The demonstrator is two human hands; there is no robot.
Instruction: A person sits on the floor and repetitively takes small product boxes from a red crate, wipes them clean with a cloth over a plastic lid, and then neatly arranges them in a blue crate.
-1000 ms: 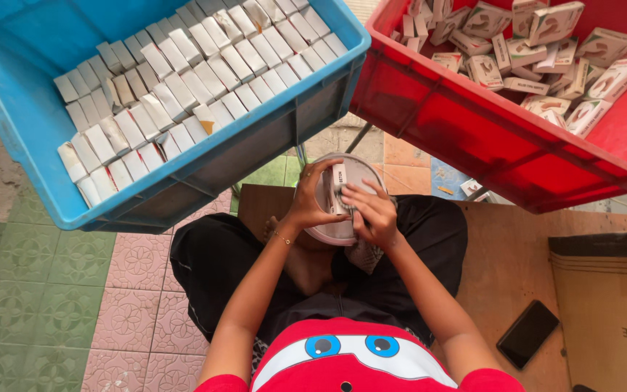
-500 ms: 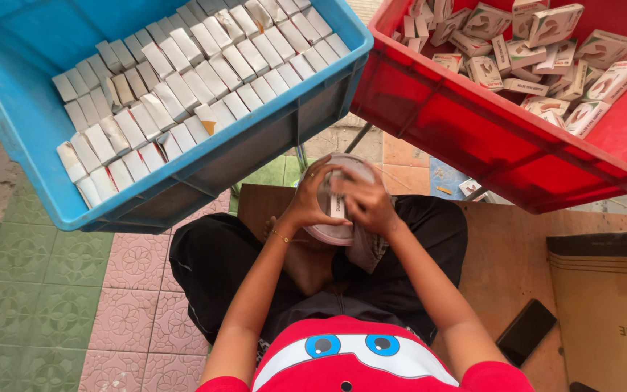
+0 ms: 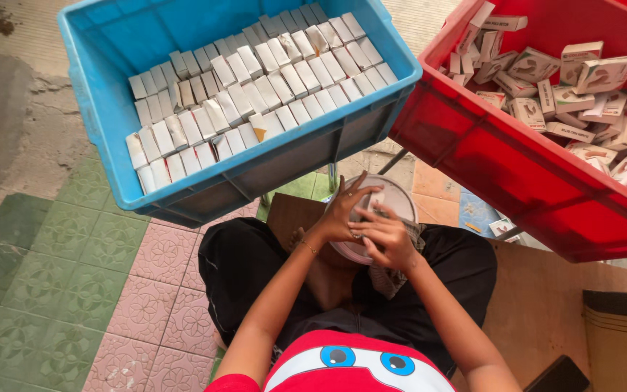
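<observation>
My left hand point(image 3: 339, 215) and my right hand point(image 3: 386, 238) meet over a round white bowl point(image 3: 400, 197) that rests on my lap. Together they grip a small white box point(image 3: 376, 204), which is mostly hidden by the fingers. The left hand's fingers spread across the top of the box, and the right hand closes on it from below. Just ahead of my knees, a blue crate point(image 3: 110, 87) holds neat rows of small white boxes point(image 3: 255, 80). Beside it on the right, a red crate point(image 3: 517, 167) holds loose printed boxes point(image 3: 582, 80).
I sit cross-legged in black trousers on a floor of green and pink patterned tiles point(image 3: 59, 276). A cardboard box point(image 3: 622, 341) stands at the lower right, with a dark phone point(image 3: 560, 376) near it. A brown board point(image 3: 288, 210) lies under the bowl.
The small box stood upright between my hands a second ago. Both hands have now closed over it and lowered it onto the bowl. The crates have not moved.
</observation>
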